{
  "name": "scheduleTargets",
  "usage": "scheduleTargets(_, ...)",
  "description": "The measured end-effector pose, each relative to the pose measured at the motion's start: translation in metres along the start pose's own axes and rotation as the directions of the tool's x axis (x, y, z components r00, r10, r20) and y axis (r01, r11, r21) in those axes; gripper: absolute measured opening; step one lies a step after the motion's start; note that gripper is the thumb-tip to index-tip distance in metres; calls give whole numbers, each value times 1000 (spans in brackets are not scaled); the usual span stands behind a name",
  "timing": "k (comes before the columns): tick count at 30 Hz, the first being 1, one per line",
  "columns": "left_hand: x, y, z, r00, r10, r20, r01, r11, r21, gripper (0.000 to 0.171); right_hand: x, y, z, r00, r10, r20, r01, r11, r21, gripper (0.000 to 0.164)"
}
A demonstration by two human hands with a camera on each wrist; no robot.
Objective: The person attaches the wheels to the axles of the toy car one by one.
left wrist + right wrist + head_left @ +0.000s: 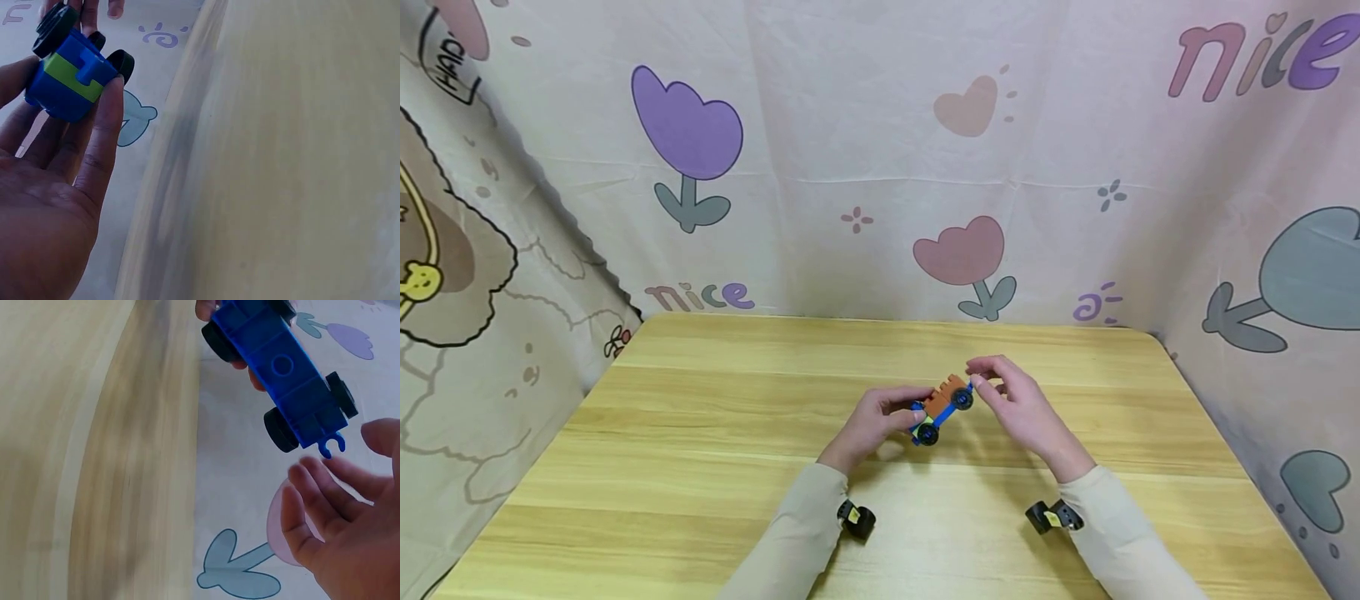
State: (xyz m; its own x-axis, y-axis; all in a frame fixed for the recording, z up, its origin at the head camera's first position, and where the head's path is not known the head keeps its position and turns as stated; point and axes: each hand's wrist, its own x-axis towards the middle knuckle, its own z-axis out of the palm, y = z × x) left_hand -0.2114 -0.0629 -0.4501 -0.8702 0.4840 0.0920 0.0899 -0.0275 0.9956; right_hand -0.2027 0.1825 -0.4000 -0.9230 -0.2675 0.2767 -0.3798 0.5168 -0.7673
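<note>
A toy block car [945, 403] is held above the table, tilted with its hook end up and to the right. It has a blue base, black wheels and orange bricks on top. My left hand [877, 421] grips its lower end between thumb and fingers; a green and blue end [72, 78] shows in the left wrist view. The blue underside [284, 365] faces the right wrist camera, with a small blue hook [331, 445] at the end. My right hand [1018, 406] is beside that hook, its fingers loosely bent and fingertips close by it.
Below both hands lies a light wooden table [715, 467]. A printed cloth [835, 125] hangs behind it and along both sides. Dark wrist cameras sit at the left cuff [857, 520] and the right cuff [1054, 516].
</note>
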Motion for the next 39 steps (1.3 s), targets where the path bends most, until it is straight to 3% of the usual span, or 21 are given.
scheduleTargets(9, -3, 2, -2, 999, 11, 41, -13, 999, 42, 36, 1, -1, -1, 993, -10, 116, 14, 999, -38, 31)
scheduleTargets(15, -6, 14, -2, 998, -28, 56, 23, 995, 92, 34, -1, -1, -8, 967, -3, 256, 9, 1000, -20, 32)
scheduleTargets(19, -2, 3, -5, 997, -41, 58, 36, 996, 85, 35, -3, 3, -12, 954, 12, 299, -11, 1000, -7, 31)
scheduleTargets(31, -3, 4, -8, 1000, -9, 4, 9, 998, 69, 30, -5, 1, -11, 951, 63, 302, -76, 997, 31, 24)
scheduleTargets(39, -10, 29, -5, 999, 38, -17, -36, 994, 100, 30, -7, 3, -8, 955, 85, 285, -102, 994, 46, 26)
